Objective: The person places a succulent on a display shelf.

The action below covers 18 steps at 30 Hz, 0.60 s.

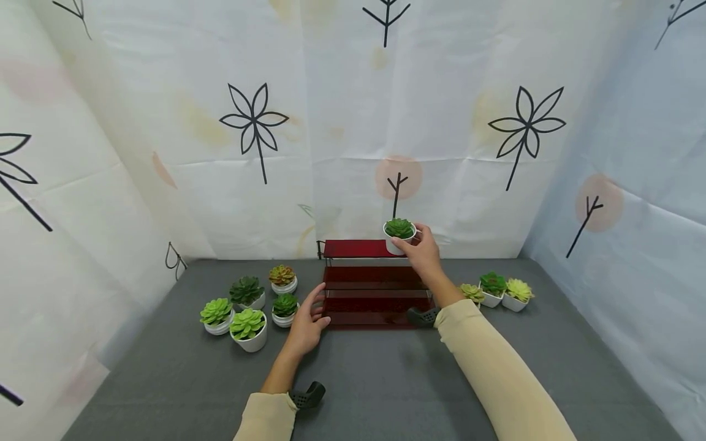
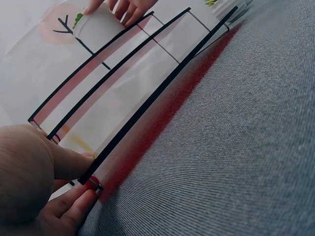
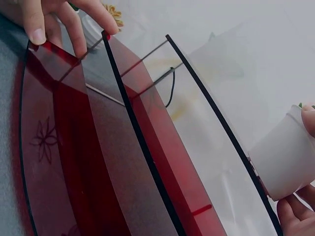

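Observation:
A three-tier display rack of see-through dark red panels with black edges stands at the back of the table. My right hand grips a white pot with a green succulent at the right part of the top tier. In the right wrist view, the base of this white pot is right at the top tier's front edge. My left hand holds the rack's left end; in the left wrist view the thumb lies on the lowest tier's black edge, with other fingers curled beneath.
Several potted succulents stand in a cluster left of the rack. To its right are three more, including a yellow-green one. A grey cloth covers the table, and patterned white curtains hang behind and at both sides.

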Tool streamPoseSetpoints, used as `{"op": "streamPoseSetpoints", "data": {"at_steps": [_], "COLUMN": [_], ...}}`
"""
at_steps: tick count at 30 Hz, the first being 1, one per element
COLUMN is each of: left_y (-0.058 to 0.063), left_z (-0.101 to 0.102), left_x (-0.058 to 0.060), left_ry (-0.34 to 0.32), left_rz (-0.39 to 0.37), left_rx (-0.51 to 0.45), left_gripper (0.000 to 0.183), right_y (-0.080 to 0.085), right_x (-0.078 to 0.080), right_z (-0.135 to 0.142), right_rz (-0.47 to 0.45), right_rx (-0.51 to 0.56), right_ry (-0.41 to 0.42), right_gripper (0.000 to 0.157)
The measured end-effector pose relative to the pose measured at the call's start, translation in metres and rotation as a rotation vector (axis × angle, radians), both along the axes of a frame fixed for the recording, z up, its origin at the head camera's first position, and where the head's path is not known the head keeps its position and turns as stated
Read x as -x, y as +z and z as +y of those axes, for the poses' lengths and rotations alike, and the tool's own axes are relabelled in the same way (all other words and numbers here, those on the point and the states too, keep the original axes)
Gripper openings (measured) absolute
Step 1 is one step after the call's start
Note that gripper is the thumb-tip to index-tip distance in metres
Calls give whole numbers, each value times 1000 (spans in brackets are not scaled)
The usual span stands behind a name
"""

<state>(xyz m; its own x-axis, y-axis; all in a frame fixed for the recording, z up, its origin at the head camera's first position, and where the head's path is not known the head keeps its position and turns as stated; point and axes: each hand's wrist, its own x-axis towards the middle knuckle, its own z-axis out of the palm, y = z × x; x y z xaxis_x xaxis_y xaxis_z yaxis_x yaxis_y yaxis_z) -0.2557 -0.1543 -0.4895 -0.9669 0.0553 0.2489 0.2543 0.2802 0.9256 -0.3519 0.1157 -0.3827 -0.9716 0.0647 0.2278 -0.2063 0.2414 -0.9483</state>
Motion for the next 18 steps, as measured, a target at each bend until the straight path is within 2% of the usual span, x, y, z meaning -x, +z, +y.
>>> {"op": "streamPoseSetpoints", "data": {"at_steps": [11, 18], "left_y": [0, 0], "left_z": [-1, -1], "left_x": [0, 0], "left_ry": [4, -1], "left_rz": [0, 3], "left_rx": [6, 3], "left_gripper": [76, 76], "right_y": [0, -3], "right_x": [1, 1], "right_z": [-11, -16], "right_rz": [1, 2], "right_rx": [-8, -78], "right_ry": [-10, -21], "right_gripper": [72, 74]}}
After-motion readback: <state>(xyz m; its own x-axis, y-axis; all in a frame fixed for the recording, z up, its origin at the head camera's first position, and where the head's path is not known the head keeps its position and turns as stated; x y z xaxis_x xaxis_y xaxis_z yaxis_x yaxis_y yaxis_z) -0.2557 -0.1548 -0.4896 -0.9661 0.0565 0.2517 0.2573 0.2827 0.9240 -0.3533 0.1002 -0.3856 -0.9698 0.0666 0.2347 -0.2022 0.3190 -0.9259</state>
